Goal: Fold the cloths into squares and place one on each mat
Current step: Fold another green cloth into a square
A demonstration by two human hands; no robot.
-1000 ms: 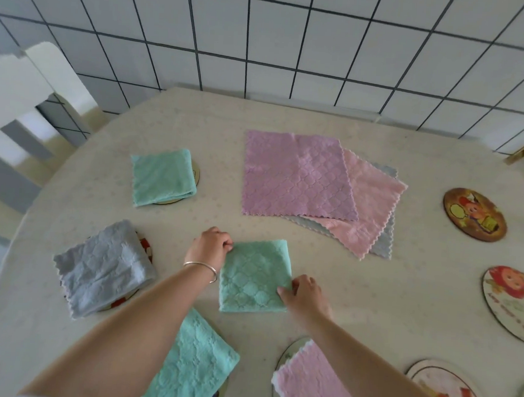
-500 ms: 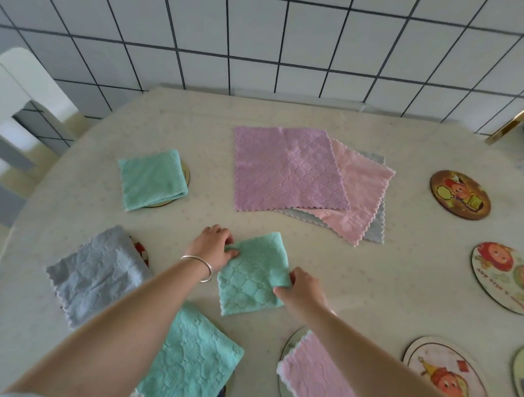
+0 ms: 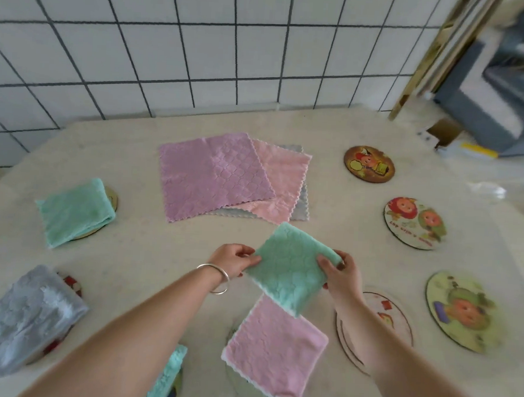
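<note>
A folded green cloth (image 3: pixel 287 268) hangs lifted off the table between both hands. My left hand (image 3: pixel 231 259) pinches its left edge and my right hand (image 3: pixel 340 272) pinches its right corner. Below it a folded pink cloth (image 3: pixel 277 349) lies on a mat. A bare round mat (image 3: pixel 400 324) lies just right of my right forearm. Flat unfolded cloths lie stacked at the table's middle: purple (image 3: pixel 213 174) on top, pink (image 3: pixel 283 181) and grey (image 3: pixel 301 208) beneath.
Folded cloths on mats: green (image 3: pixel 73 211) at far left, grey (image 3: pixel 24 316) at near left, another green (image 3: pixel 168 378) under my left forearm. Bare picture mats lie at right (image 3: pixel 368 164), (image 3: pixel 414 223), (image 3: pixel 464 310). A tiled wall stands behind the table.
Both hands have lifted the folded green cloth off the table and carried it to the right, above the pink cloth. The view has swung right.
</note>
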